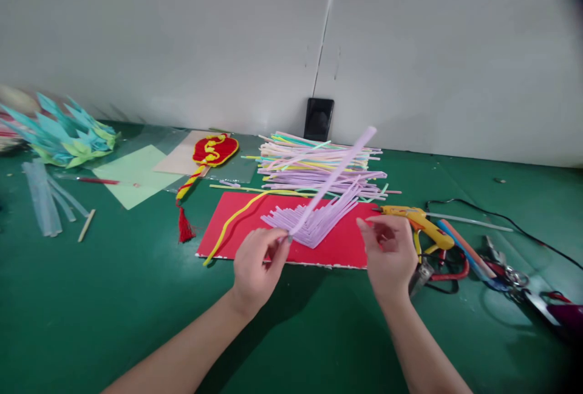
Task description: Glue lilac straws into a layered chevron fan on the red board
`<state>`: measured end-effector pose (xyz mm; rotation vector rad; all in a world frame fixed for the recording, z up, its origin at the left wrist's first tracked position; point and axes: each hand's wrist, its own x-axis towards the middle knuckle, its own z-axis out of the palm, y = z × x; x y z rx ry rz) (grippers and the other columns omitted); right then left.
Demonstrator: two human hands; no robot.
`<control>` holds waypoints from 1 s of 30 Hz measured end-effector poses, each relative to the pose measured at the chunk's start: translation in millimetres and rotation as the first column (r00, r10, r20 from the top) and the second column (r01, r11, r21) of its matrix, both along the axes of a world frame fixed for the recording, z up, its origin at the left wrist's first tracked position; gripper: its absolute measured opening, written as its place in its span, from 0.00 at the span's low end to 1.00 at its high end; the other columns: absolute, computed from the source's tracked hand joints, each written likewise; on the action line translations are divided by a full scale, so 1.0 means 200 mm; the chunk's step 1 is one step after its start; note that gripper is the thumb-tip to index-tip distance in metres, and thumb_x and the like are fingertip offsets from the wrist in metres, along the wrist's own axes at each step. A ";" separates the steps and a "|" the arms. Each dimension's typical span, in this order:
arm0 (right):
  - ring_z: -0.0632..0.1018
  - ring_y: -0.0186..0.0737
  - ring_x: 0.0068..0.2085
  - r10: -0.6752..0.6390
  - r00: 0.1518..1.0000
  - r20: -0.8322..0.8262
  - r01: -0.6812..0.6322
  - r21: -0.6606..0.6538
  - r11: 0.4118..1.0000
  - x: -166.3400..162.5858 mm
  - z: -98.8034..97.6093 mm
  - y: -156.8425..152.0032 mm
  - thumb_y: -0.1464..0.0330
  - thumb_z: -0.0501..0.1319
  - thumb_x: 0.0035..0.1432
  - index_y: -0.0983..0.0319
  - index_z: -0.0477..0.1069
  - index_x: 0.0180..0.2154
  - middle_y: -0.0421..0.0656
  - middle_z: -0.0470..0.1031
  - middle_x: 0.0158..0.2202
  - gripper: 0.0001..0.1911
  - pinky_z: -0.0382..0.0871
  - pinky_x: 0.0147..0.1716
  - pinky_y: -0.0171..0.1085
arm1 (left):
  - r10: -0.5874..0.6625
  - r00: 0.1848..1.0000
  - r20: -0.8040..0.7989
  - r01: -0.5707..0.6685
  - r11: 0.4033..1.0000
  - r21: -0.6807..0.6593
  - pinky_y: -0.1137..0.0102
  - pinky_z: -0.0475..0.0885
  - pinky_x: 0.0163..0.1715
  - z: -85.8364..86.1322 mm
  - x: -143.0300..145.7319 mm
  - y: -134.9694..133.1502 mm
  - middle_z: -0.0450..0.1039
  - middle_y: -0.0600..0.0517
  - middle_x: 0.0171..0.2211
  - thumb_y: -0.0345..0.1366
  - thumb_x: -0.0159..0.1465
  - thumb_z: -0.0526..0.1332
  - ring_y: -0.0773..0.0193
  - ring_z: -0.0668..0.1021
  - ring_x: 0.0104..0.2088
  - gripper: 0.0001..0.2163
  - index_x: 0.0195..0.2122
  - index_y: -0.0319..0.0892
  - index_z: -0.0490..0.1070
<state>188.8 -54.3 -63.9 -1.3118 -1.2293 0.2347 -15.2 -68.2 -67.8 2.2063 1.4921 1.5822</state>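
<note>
My left hand (257, 266) pinches the lower end of a long lilac straw (339, 169) that slants up and to the right. The straw's low end sits over a fan of short lilac straw pieces (319, 218) lying on a red sheet (241, 233). My right hand (387, 251) hovers just right of the fan with fingers loosely curled and nothing in them. A yellow straw (232, 221) curves across the red sheet's left part.
A heap of pastel straws (314, 163) lies behind the red sheet. A yellow glue gun (421, 224), cable, scissors (510, 272) and pens sit to the right. Glue sticks (43, 200), a teal paper shape (64, 130) and a red tasselled ornament (212, 151) lie left.
</note>
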 end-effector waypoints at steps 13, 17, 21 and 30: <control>0.77 0.35 0.26 0.577 0.452 -0.680 -0.887 -0.279 0.367 -0.09 0.00 -0.03 0.58 0.58 0.58 0.62 0.69 0.49 0.49 0.77 0.39 0.20 0.70 0.18 0.32 | -0.375 0.885 0.277 0.396 0.918 -0.022 0.68 0.74 0.37 -0.06 0.02 -0.11 0.76 0.45 0.39 0.26 0.62 0.56 0.60 0.79 0.40 0.10 0.45 0.42 0.62; 0.76 0.33 0.28 0.628 0.396 -0.670 -0.912 -0.203 0.357 -0.06 0.00 -0.03 0.65 0.63 0.54 0.59 0.72 0.47 0.47 0.76 0.42 0.17 0.70 0.20 0.31 | -0.349 0.855 0.382 0.424 0.896 -0.130 0.72 0.74 0.38 -0.05 0.05 -0.11 0.75 0.50 0.37 0.25 0.62 0.57 0.64 0.78 0.39 0.08 0.40 0.43 0.66; 0.75 0.33 0.29 0.623 0.466 -0.629 -0.875 -0.220 0.432 -0.03 0.01 -0.03 0.68 0.66 0.51 0.58 0.74 0.43 0.44 0.76 0.37 0.15 0.71 0.21 0.31 | -0.190 0.858 0.477 0.371 0.873 -0.318 0.74 0.73 0.35 -0.04 0.07 -0.07 0.75 0.53 0.32 0.31 0.62 0.60 0.67 0.78 0.35 0.01 0.35 0.43 0.70; 0.76 0.34 0.26 0.462 0.608 -0.645 -0.720 -0.204 0.663 -0.05 -0.02 -0.01 0.60 0.61 0.55 0.63 0.76 0.31 0.43 0.76 0.27 0.12 0.74 0.25 0.35 | -0.264 0.845 0.465 0.501 0.694 -0.517 0.74 0.74 0.28 -0.05 0.08 -0.01 0.76 0.54 0.27 0.35 0.66 0.53 0.67 0.78 0.27 0.08 0.39 0.41 0.71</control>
